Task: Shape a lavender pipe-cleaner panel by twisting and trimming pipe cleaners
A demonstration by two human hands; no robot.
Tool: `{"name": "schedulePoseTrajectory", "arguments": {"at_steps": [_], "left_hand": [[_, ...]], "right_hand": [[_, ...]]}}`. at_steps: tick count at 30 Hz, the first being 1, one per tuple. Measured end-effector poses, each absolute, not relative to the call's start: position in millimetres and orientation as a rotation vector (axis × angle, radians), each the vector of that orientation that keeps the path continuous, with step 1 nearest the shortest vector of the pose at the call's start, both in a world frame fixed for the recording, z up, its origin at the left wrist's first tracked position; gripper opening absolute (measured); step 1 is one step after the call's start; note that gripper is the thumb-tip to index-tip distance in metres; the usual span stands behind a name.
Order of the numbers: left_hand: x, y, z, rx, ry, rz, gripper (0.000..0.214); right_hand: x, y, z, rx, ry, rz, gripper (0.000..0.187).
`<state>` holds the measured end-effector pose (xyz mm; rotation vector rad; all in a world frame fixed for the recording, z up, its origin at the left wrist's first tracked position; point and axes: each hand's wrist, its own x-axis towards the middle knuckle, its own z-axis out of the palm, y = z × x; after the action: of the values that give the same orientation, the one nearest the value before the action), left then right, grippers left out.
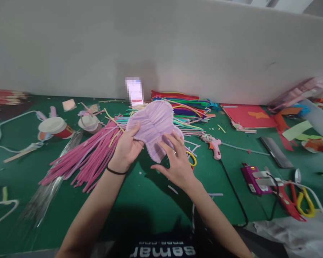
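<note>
I hold up a lilac piece made of many fuzzy pipe cleaners set side by side, lobed like a flower or heart. My left hand grips its left edge, thumb on the front and fingers behind. My right hand rests against its lower right part with fingers stretched and spread. A black band circles my left wrist. Below the piece lies the green table mat.
A heap of pink pipe cleaners lies to the left, coloured ones behind. Paper cups stand at left. A pink glue gun, a purple device, red and yellow scissors and red paper lie at right. A grey partition closes the back.
</note>
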<state>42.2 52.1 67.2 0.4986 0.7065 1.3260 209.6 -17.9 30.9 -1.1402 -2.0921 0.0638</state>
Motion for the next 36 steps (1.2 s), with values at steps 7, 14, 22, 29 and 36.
{"name": "schedulePoseTrajectory", "arguments": {"at_steps": [7, 14, 22, 29, 36], "left_hand": [[35, 56, 69, 0.457, 0.747, 1.353, 0.032], [42, 52, 67, 0.453, 0.726, 1.326, 0.031], [44, 52, 65, 0.466, 0.715, 1.333, 0.032], [41, 53, 68, 0.47, 0.733, 1.341, 0.032], [33, 56, 73, 0.416, 0.769, 1.394, 0.03]], "right_hand": [[217, -29, 28, -1.171, -2.017, 0.068, 0.049], [213, -29, 28, -1.184, -1.985, 0.105, 0.046], [212, -26, 32, -1.14, -1.983, 0.108, 0.044], [211, -26, 35, -1.146, -1.995, 0.071, 0.044], [214, -31, 35, -1.148, -1.937, 0.0, 0.01]]}}
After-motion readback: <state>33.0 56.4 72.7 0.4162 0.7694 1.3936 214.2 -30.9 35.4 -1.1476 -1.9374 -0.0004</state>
